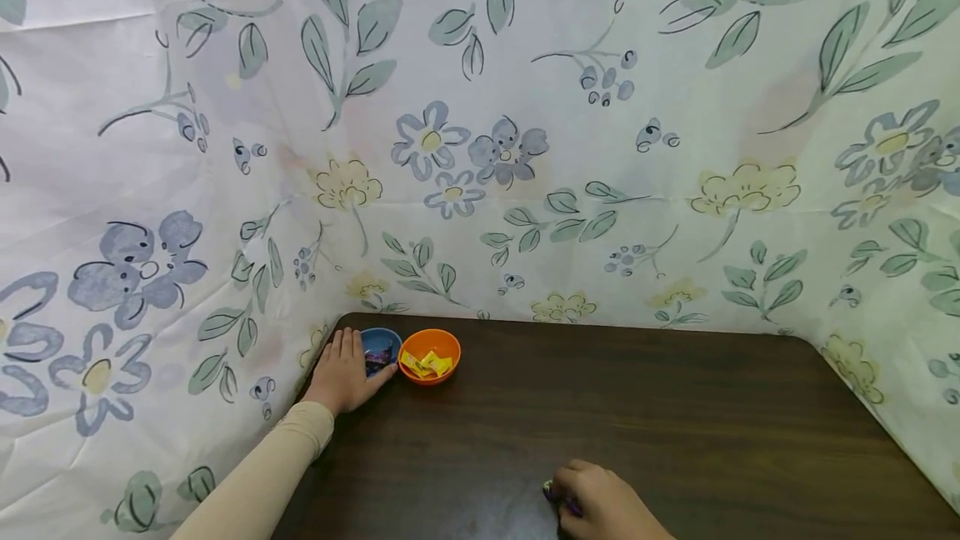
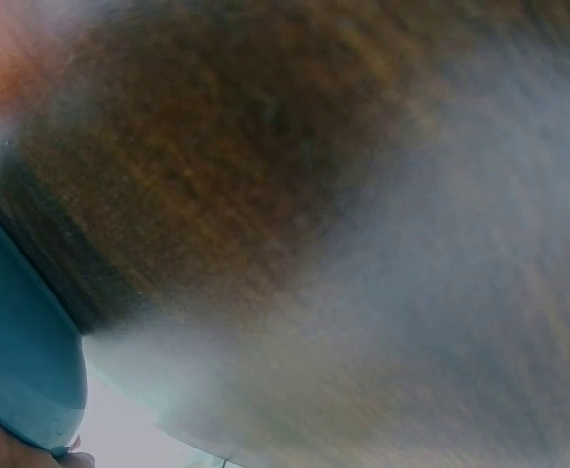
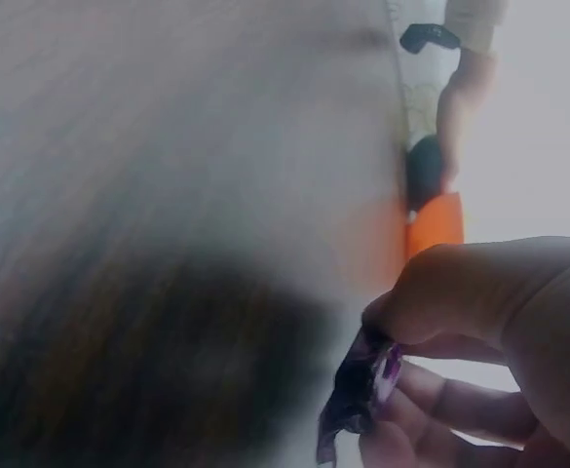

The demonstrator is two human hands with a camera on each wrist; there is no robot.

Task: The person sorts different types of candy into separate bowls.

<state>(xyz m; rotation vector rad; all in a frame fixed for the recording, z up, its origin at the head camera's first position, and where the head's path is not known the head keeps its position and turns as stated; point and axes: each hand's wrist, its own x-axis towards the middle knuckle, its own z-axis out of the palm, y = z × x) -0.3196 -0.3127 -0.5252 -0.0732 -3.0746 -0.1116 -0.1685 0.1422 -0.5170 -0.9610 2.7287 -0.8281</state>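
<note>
At the far left of the table, my left hand (image 1: 342,373) holds the side of a blue bowl (image 1: 381,338), thumb at its front and fingers along its left. Inside lie several dark purple wrapped candies (image 1: 378,361). The left wrist view shows the bowl's outer wall (image 2: 26,336) with fingertips (image 2: 31,453) at its edge. Touching it on the right is an orange bowl (image 1: 430,340) of yellow-wrapped candies (image 1: 427,365). Near the table's front, my right hand (image 1: 600,498) pinches a shiny purple-wrapped candy (image 3: 358,385) between thumb and fingers.
A dark brown wooden table (image 1: 637,407) with rounded back corners spreads under both hands. Floral white cloth (image 1: 570,148) hangs along its back and both sides, close to the left bowl. A dark wrist strap (image 3: 429,37) shows on the left arm in the right wrist view.
</note>
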